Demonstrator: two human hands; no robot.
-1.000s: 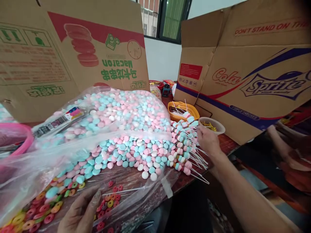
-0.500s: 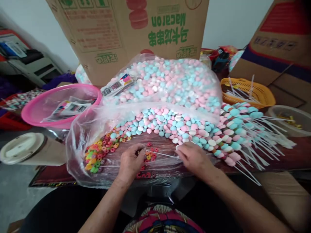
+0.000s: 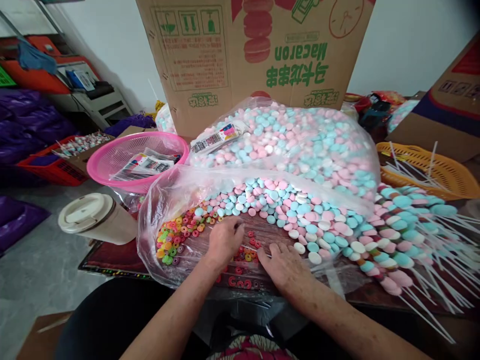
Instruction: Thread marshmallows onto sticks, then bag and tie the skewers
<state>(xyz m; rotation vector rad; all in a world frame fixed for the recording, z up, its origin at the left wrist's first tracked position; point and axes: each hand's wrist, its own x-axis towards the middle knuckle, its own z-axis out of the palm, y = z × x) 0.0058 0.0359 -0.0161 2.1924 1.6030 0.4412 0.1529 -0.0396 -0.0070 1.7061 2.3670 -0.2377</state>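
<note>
Closest in, bright patterned cloth (image 3: 247,350) is glimpsed below the edge of a dark red-brown table (image 3: 99,257), and now the gap between the two bare hands is being narrowed: a second ago the right hand (image 3: 287,267) was stretched out to the pile at the right, and here it is brought back beside the left hand (image 3: 225,242), so the work seems centred on what lies between them. That is a thin white stick (image 3: 250,248), shown only as a short length above small red and yellow ring-shaped candies (image 3: 247,256). The left fingers are curled, the right ones loosely bent and lowered; whether the stick is gripped by either cannot be told. To the left, multicoloured rings (image 3: 174,237) are heaped inside a clear plastic bag (image 3: 148,255); beyond the hands, pastel pink, blue and white candy discs (image 3: 315,235) are spread. At the right, candy-threaded white skewers (image 3: 397,240) are piled. Farther off, a pale lidded cup (image 3: 112,222), a round pink mesh basket (image 3: 93,167) and an oval orange plastic basket (image 3: 455,172) are seen, all backed by a brown cardboard box (image 3: 210,112).
</note>
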